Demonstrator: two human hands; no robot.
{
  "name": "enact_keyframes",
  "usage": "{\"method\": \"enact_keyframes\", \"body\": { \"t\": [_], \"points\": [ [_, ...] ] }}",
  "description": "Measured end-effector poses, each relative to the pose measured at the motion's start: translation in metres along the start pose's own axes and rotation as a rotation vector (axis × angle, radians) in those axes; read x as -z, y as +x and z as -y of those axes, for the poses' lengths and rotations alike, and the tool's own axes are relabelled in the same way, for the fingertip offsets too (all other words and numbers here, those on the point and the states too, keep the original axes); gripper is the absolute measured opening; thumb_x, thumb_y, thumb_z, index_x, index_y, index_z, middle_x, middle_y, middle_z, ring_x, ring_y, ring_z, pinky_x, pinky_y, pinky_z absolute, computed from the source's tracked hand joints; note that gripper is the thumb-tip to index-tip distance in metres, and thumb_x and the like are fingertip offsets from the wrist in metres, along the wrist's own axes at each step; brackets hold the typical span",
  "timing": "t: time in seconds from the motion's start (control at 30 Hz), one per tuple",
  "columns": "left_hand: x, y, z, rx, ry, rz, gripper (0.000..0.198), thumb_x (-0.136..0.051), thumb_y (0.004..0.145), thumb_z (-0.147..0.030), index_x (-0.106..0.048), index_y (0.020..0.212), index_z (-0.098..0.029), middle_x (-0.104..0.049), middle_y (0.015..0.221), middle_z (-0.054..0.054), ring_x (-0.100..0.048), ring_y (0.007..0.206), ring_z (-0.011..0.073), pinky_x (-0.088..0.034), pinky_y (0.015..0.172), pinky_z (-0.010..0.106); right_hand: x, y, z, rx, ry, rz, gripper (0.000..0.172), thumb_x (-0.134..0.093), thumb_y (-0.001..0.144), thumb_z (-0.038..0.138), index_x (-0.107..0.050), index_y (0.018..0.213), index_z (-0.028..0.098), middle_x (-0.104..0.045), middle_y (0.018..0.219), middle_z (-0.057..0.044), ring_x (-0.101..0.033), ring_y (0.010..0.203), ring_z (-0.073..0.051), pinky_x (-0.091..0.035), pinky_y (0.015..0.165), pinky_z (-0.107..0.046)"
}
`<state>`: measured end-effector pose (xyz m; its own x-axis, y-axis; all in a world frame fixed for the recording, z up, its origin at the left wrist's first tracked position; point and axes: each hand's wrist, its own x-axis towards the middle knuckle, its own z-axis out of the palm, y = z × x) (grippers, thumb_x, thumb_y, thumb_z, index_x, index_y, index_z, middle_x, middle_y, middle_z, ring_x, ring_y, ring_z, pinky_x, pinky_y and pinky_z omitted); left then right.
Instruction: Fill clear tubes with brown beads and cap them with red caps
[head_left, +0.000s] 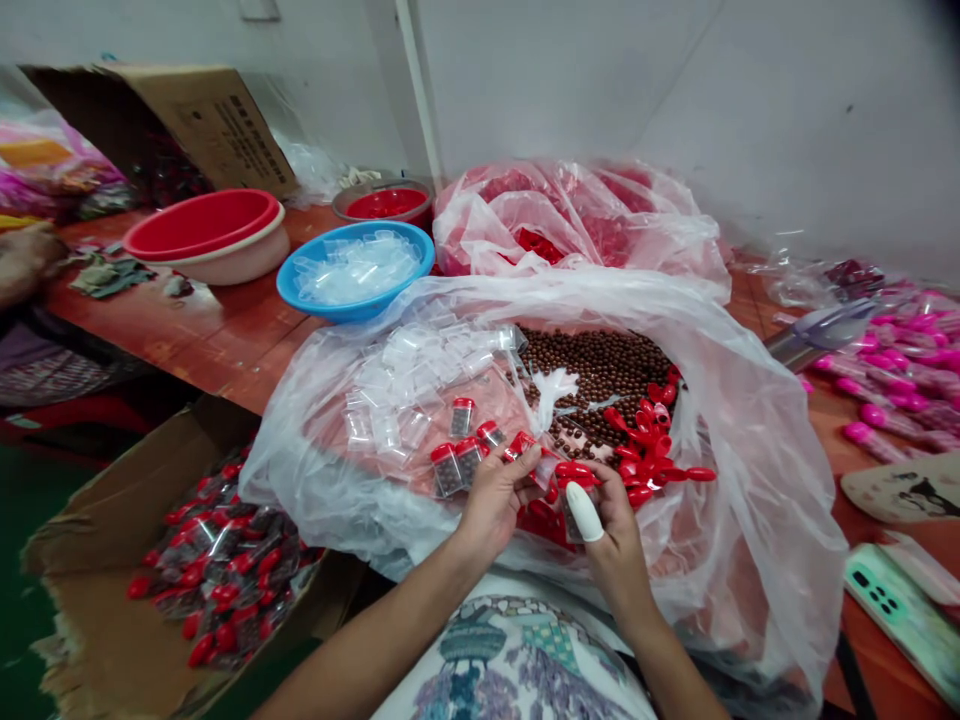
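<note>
My right hand, a white finger cot on its thumb, grips a small clear container of dark beads with red at its top. Beside it my left hand is closed in a pinch; a pinkish, see-through bit shows at its fingertips, too small to name. Just beyond the left hand stand several filled jars with red caps. Behind are clear unfilled jars and a heap of brown beads. Red plastic spoons lie near my right hand. All rest on a spread plastic sheet.
A blue basin holds clear pieces; red and white basins stand behind it. At lower left, a cardboard box contains bagged red-capped items. Pink-tipped tubes and a phone lie at right. Another person's hand shows far left.
</note>
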<state>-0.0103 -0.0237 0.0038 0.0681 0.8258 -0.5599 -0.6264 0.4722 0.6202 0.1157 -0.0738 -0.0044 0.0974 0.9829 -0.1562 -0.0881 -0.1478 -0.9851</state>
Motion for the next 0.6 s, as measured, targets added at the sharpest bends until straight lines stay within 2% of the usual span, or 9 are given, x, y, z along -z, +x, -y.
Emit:
{"method": "enact_keyframes", "body": {
  "t": [0.07,0.27,0.43,0.6],
  "points": [
    [0.000,0.000,0.001,-0.002,0.004,0.017,0.039,-0.077,0.063,-0.020,-0.055,0.095,-0.014,-0.065,0.067,-0.001,-0.059,0.050,0.0098,-0.050,0.045,0.019,-0.001,0.001,0.001,0.025,-0.026,-0.011,0.033,-0.056,0.083,0.040,-0.048,0.111,0.025,-0.065,0.098,-0.003,-0.060,0.080,-0.018,-0.047,0.069,-0.028],
    [-0.002,0.001,0.001,-0.009,0.012,-0.004,0.041,-0.076,0.064,-0.018,-0.054,0.099,-0.015,-0.064,0.069,-0.001,-0.058,0.049,0.0091,-0.050,0.044,0.019,0.001,0.005,-0.004,0.019,-0.033,-0.012,0.030,-0.056,0.083,0.038,-0.050,0.109,0.025,-0.065,0.092,-0.002,-0.060,0.077,-0.017,-0.047,0.068,-0.028],
    [-0.004,-0.001,0.001,0.005,0.032,0.035,0.039,-0.075,0.064,-0.020,-0.056,0.098,-0.015,-0.065,0.073,0.000,-0.061,0.054,0.0103,-0.052,0.046,0.021,0.006,0.008,-0.010,0.071,-0.033,-0.032,0.028,-0.060,0.080,0.034,-0.053,0.105,0.024,-0.061,0.101,-0.002,-0.056,0.092,-0.019,-0.045,0.081,-0.030],
    [-0.004,-0.002,0.000,-0.018,0.048,0.019,0.049,-0.076,0.064,-0.020,-0.052,0.107,-0.017,-0.065,0.072,-0.001,-0.059,0.049,0.0095,-0.052,0.045,0.021,0.010,0.006,-0.013,0.017,0.049,-0.015,0.028,-0.060,0.080,0.035,-0.053,0.105,0.024,-0.061,0.097,-0.002,-0.057,0.083,-0.018,-0.046,0.071,-0.028]
  ]
}}
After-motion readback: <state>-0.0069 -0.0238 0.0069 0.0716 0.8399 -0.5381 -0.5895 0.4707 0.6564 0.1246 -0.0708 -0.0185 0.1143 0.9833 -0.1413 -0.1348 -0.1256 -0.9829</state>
